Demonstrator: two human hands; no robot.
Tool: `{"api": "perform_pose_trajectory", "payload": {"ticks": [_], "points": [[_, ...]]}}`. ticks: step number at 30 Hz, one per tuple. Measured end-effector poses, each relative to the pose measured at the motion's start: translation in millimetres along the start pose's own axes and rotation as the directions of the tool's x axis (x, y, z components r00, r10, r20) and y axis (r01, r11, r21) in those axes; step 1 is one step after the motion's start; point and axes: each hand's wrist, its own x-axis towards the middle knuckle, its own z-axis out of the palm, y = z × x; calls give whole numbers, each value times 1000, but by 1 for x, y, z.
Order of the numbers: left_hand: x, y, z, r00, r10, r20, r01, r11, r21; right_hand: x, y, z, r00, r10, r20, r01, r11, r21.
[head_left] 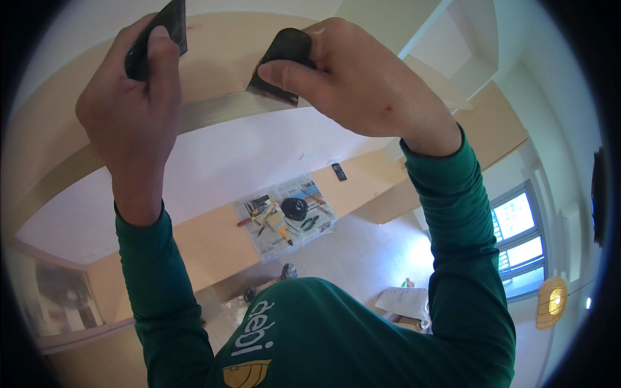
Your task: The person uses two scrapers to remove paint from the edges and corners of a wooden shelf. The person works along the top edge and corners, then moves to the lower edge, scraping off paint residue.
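My left hand point(139, 110) is raised at the upper left, closed around a dark scraper point(173, 26) with its thumb pressed on the flat side. That scraper points upward, and part of it runs out of view at the top. To the right, my right hand point(362, 77) grips a second black scraper point(288, 48), thumb across its near side. The lower edge of this scraper's blade rests at the wooden front edge point(220, 111) of a pale wood panel point(223, 39), apparently touching it. Both forearms are in green sleeves.
Below runs a long light-wood counter point(213, 255). Newspaper point(259, 240) on it carries a black bag-like bundle point(294, 208), a yellow-handled brush point(279, 226) and several small tools. A phone point(339, 172) lies beside it. A window point(519, 236) and a hanging lamp point(552, 302) are at right.
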Motion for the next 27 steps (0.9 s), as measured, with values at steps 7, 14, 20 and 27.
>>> {"api": "perform_pose_trajectory", "payload": {"ticks": [7, 14, 20, 27], "points": [[1, -8, -2, 996, -85, -7, 85, 990, 109, -74, 68, -18, 884, 328, -333, -86, 814, 575], [-21, 41, -11, 876, -476, 78, 455, 759, -467, -172, 100, 51, 761, 348, -547, 216, 660, 720], [-148, 149, -6, -24, -502, 865, 792, -538, -290, -185, 78, 59, 756, -379, -533, 526, 837, 151], [-140, 195, -8, 38, -725, 688, 800, -390, -456, -207, 121, 80, 838, -425, -342, 446, 895, -20]]}}
